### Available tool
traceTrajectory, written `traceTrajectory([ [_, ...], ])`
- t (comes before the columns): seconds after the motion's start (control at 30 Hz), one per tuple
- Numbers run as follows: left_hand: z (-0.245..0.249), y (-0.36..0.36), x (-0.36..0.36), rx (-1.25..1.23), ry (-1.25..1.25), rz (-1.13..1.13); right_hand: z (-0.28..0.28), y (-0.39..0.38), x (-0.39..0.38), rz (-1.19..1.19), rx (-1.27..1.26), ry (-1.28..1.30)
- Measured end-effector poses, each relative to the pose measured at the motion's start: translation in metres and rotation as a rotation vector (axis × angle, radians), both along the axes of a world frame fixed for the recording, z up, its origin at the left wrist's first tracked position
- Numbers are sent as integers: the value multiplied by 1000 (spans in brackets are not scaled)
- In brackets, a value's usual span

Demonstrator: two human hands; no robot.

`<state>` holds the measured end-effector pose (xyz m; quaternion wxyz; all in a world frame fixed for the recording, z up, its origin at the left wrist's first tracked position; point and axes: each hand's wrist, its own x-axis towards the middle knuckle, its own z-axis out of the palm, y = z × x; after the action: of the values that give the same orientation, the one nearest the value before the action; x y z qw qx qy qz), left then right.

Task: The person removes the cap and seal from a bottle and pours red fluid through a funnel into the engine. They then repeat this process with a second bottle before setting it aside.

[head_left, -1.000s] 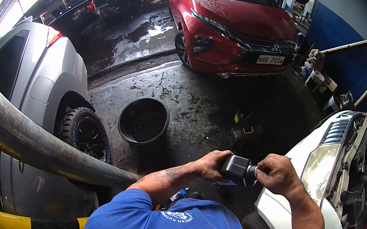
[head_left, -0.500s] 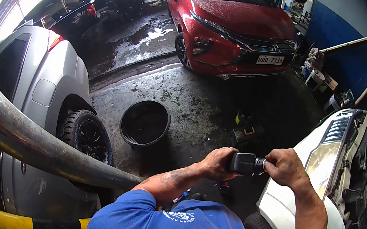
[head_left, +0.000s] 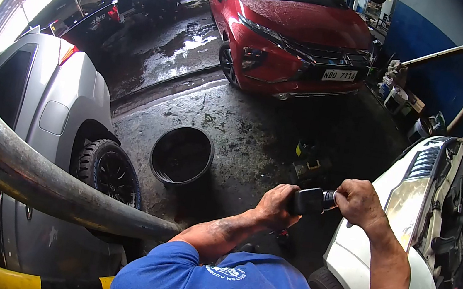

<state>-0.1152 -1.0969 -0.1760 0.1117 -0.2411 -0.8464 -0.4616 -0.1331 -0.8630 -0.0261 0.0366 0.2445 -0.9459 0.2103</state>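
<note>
My left hand is wrapped round the wide end of a small black object, perhaps a bottle. The object lies roughly sideways in front of my chest, with a ribbed, narrower neck on its right. At that neck, my right hand is closed, its thumb and fingers pinched on the end. What exactly the right fingers hold is partly hidden by them. Both hands are in the air above the dark floor, left of the white car.
A round black tub stands on the floor near the grey vehicle. A thick metal pipe crosses the left side. Ahead is a red car. A dark case lies beyond my hands; buckets stand at the right wall.
My right hand and the black object's neck have risen slightly, so the object now tilts up to the right. Both hands keep their hold.
</note>
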Motion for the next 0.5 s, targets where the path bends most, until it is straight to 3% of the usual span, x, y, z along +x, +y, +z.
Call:
traceTrajectory([
  [0.07,-1,0,-1,22,-2,6,-6,0,-5,6,-31,6],
  [0.17,-5,3,-2,105,92,14,-14,3,-12,73,-22,217],
  [0.27,1,7,1,128,-10,49,-14,6,-17,99,-188,113],
  [0.33,9,7,0,133,-143,46,-12,6,-18,-2,-404,-92],
  [0.4,6,10,0,226,-174,42,-25,2,-19,13,-445,2],
  [0.47,8,12,-4,321,-199,40,-28,-6,-20,60,-439,410],
  [0.5,9,13,-4,385,-248,7,-26,-6,-20,106,-428,465],
])
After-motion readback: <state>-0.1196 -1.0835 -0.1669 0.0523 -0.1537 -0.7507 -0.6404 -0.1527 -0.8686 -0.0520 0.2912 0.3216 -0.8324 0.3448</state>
